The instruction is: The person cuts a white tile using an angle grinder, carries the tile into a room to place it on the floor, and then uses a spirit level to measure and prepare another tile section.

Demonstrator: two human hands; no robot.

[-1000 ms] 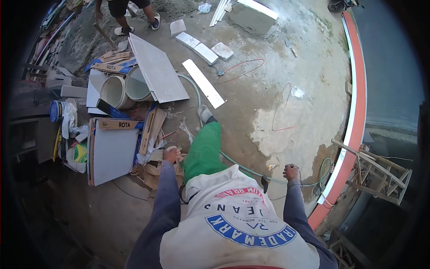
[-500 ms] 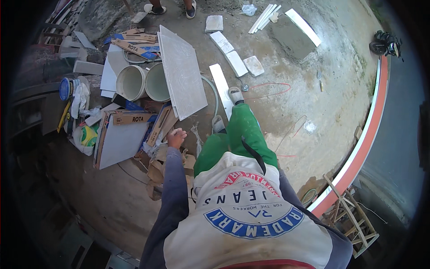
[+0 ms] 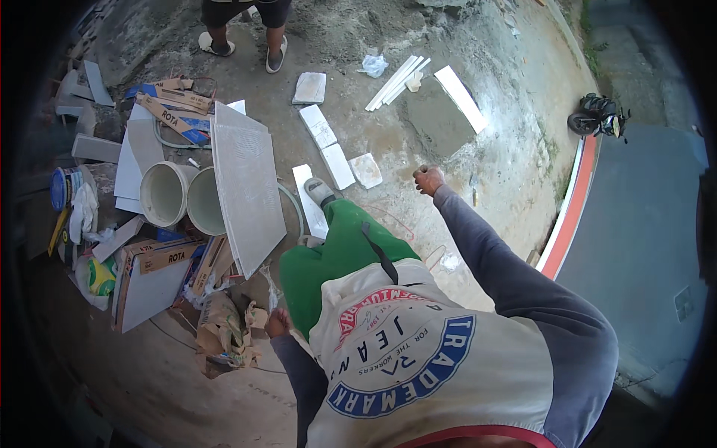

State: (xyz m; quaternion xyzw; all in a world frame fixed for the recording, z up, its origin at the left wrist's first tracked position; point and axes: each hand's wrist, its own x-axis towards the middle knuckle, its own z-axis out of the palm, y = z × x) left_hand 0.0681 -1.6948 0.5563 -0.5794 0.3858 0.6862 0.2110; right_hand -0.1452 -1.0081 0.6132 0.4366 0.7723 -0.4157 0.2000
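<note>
Seen from above, a person in green trousers (image 3: pixel 336 243) is out in a concrete yard (image 3: pixel 519 175), hands well apart. Left of centre and low, the left hand (image 3: pixel 278 322) hangs near a crumpled brown paper bag (image 3: pixel 222 327); right of centre, the right hand (image 3: pixel 428 181) appears below a grey mortar patch (image 3: pixel 439 121) and left of a trowel-like tool (image 3: pixel 474 192), both hands curled, nothing visibly held, how tightly closed I cannot tell. The step seems a stride between materials; lifting any would call for stooping and uncurling fingers.

I find room for the right hand (image 3: pixel 429 181) over upper-right ground (image 3: pixel 517 175), while buckets (image 3: pixel 164 198) and a panel (image 3: pixel 250 190) obstruct centre-left.
</note>
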